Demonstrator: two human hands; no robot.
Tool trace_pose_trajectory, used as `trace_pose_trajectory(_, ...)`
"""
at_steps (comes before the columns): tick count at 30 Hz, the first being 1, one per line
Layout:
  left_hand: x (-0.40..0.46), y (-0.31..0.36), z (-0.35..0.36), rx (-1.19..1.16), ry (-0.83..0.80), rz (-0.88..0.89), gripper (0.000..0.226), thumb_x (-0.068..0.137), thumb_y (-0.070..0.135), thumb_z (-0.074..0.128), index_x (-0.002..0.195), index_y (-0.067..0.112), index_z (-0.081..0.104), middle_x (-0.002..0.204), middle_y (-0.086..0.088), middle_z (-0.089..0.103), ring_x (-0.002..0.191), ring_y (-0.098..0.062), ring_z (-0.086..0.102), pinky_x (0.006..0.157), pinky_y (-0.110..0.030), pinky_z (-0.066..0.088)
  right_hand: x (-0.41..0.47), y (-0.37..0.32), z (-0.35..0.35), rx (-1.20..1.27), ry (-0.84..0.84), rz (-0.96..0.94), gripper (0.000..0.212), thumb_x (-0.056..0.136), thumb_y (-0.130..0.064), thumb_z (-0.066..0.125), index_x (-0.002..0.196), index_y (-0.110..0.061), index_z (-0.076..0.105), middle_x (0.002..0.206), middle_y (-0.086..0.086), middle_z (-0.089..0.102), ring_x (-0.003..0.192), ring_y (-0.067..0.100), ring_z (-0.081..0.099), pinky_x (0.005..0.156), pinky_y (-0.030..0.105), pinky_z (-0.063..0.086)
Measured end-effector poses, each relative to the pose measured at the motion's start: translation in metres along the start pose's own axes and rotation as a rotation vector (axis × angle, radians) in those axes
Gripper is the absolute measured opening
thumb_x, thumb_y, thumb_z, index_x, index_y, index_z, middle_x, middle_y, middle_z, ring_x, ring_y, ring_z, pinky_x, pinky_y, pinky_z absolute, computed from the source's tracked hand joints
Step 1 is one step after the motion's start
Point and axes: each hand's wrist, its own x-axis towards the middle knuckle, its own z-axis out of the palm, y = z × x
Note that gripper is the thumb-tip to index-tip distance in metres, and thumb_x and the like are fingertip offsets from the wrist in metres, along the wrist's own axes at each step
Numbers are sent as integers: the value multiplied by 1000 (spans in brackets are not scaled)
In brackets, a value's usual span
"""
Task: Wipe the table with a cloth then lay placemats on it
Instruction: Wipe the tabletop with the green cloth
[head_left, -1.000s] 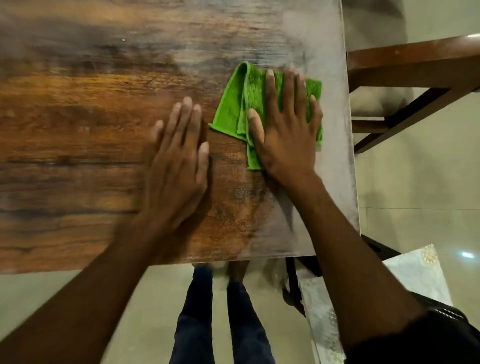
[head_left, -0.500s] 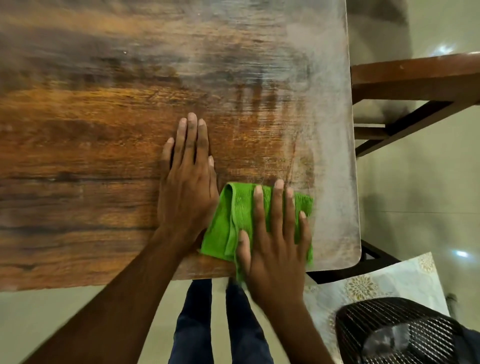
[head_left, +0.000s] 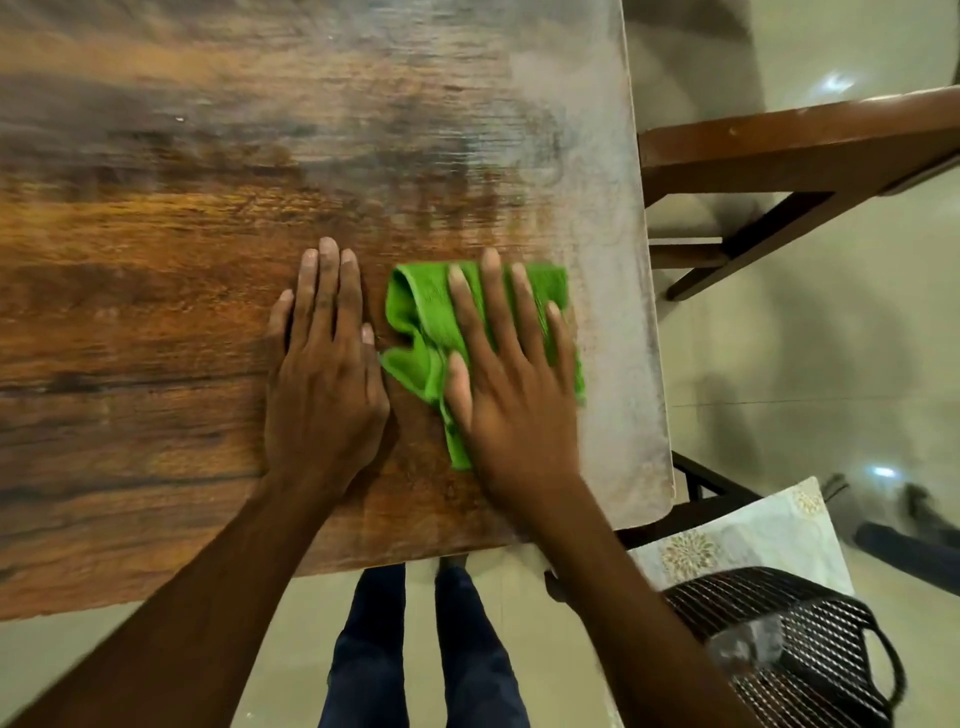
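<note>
The right hand (head_left: 511, 395) lies flat on the green cloth (head_left: 421, 317), fingers straight and spread, pressing it onto the wooden tabletop (head_left: 156, 312) near the right edge; the left hand (head_left: 324, 374) rests palm down just beside the cloth, fingers straight and together; a patterned placemat (head_left: 748, 540) lies below the tabletop's corner, by a black mesh basket (head_left: 810, 639).

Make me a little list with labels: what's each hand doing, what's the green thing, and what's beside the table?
left hand: flat on the table, fingers straight, holding nothing
right hand: pressing flat on the cloth
cloth: green, crumpled, near the table's right edge
placemats on table: none
beside the table: wooden chair, black mesh chair, a patterned sheet
</note>
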Motion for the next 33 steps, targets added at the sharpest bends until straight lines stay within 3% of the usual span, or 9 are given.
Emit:
trace_pose_trajectory(5,1,1,1,17,-4,-10,62,112,21,22,170,5,9,179,-12,6,166,-23,3,133,-49,16,-97,16,-2,-15,-80,122,70,109,-42,34,174,-27,14,183,3,2,169,24,5,132,57,22)
trace_pose_trajectory(10,1,3,1,27,2,-20,62,112,20,24,170,6,10,179,-11,7,166,-22,4,133,-47,15,2,36,1,-21,4,104,70,110,-47,27,174,-25,7,182,5,-3,169,23,-2,135,54,10)
trace_pose_trajectory(15,-1,3,0,30,3,-12,61,112,21,23,170,7,9,179,-10,6,166,-21,3,133,-48,16,105,53,-4,-40,86,161,68,110,-47,21,174,-26,12,182,6,6,169,23,5,136,49,6)
trace_pose_trajectory(22,-1,4,-1,41,13,-12,60,113,18,27,170,6,10,179,-11,8,166,-21,4,133,-46,15,-46,-6,4,7,-31,198,71,111,-41,29,174,-22,2,182,6,-8,169,24,-7,135,54,10)
trace_pose_trajectory(26,-1,2,0,13,21,-10,60,113,16,30,170,7,12,179,-11,9,166,-22,5,133,-45,14,-114,-52,17,25,-76,104,75,109,-45,38,174,-23,9,182,6,1,169,28,4,131,54,18)
trace_pose_trajectory(33,0,2,1,20,35,-7,60,113,19,27,170,6,11,179,-11,8,166,-22,5,133,-45,13,-94,39,1,-30,-50,115,71,109,-39,33,174,-21,10,183,3,0,169,20,2,134,51,16)
